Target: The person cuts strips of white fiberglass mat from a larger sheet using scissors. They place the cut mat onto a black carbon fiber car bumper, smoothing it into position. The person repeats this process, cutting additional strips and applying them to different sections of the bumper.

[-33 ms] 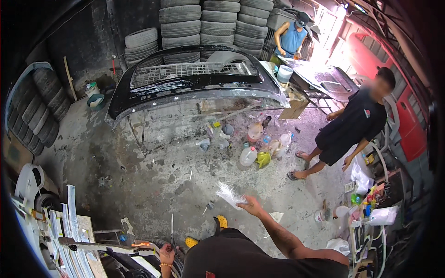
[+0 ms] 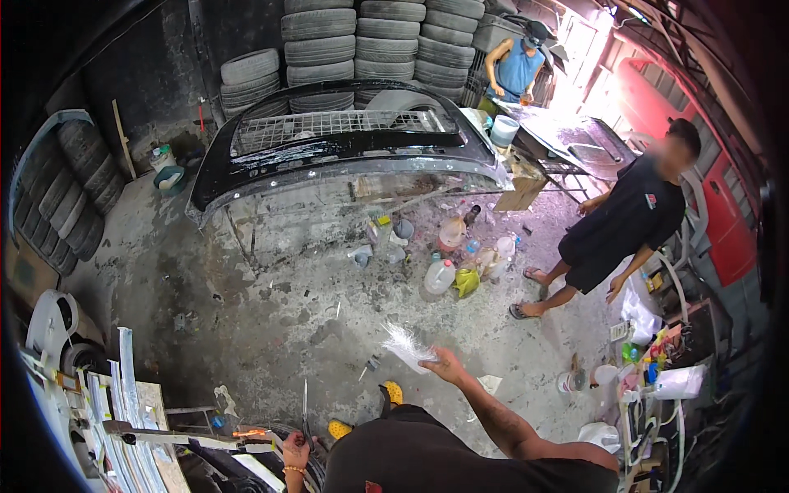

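Observation:
My right hand is closed on a sheet of white, frayed fibre mat, held out over the grey concrete floor at the lower middle. My left hand, with a beaded bracelet at the wrist, is low at the lower left beside a long strip and an orange-handled tool. Its fingers are curled, and what they hold is too small to make out. My yellow clogs show below me.
A black car body panel lies across stands before stacked tyres. A person in black stands at right; another in blue works behind. Jugs cluster mid-floor. Long strips fill lower left, a cluttered rack lower right.

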Available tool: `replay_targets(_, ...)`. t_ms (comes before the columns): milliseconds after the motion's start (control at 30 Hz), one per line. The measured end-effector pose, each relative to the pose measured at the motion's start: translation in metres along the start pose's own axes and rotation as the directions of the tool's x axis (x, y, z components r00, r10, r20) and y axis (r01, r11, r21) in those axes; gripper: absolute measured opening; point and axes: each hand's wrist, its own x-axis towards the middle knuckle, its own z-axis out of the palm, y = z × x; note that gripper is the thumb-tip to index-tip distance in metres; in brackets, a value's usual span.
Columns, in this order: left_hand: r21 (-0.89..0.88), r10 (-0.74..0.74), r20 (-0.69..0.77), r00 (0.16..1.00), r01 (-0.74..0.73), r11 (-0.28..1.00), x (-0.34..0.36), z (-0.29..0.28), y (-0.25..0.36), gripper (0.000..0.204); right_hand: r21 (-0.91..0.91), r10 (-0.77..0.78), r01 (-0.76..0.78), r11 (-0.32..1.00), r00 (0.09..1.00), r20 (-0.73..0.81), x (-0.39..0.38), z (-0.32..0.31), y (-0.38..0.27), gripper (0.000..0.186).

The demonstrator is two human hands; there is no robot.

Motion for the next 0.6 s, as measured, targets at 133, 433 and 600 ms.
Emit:
replay_targets(133, 0.059, 0.097, 0.013, 0.995, -0.098, 0.993, 0.005, 0.005, -0.013, 0.032, 0.062, 0.021, -0.020, 0.998, 1.000, -0.015, -0.014, -0.006, -0.019, 0.031)
replay_targets(433, 0.159, 0.154, 0.034, 0.987, -0.157, 0.975, 0.002, 0.015, -0.033, 0.035, 0.112, 0.169, -0.170, 0.979, 0.985, 0.020, -0.014, 0.001, -0.002, 0.035)
replay_targets(600, 0.083, 0.260, -0.023, 0.965, -0.257, 0.963, -0.003, 0.005, 0.022, 0.015, 0.013, 0.182, -0.185, 0.983, 0.977, 0.111, -0.006, -0.006, 0.045, 0.027)
